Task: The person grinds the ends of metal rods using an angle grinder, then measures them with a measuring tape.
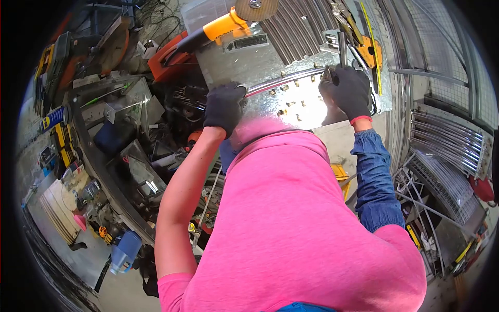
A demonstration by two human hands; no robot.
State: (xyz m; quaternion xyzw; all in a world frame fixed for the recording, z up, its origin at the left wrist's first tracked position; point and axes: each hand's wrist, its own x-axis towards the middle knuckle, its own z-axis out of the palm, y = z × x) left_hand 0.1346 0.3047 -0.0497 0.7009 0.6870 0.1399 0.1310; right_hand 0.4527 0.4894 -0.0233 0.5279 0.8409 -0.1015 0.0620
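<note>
Both hands wear black gloves. My left hand [224,106] is closed around the left end of a slim, shiny metal bar [283,82] that spans the metal tabletop [249,62]. At the bar's other end my right hand [351,92] is closed on it, thumb and fingers bent; the exact contact is partly hidden by the glove. Several small metal pieces [290,103] are scattered in the bright light below the bar. Beyond the bar lie several dark metal strips [299,36], side by side.
An orange angle grinder [223,27] with a disc lies at the table's back left. An orange clamp-like tool [371,52] and a yellow rule [371,47] are at the right. Cluttered shelving [112,200] stands left; metal racks [447,138] lean at right.
</note>
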